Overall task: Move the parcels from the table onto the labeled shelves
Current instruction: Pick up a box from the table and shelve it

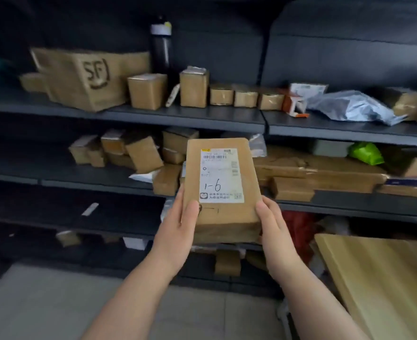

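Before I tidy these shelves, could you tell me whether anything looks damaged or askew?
Yes. The large box marked SF on the upper shelf looks crumpled and sits tilted. On the middle shelf, small boxes lean on one another in a heap.

Pale floor [55, 303], dark backing [349, 33] (perhaps wall).

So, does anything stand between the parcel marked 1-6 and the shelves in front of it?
Nothing visible does: the left hand and right hand hold the parcel in open air. The middle shelf behind it is crowded with small boxes, though; no shelf label is readable.
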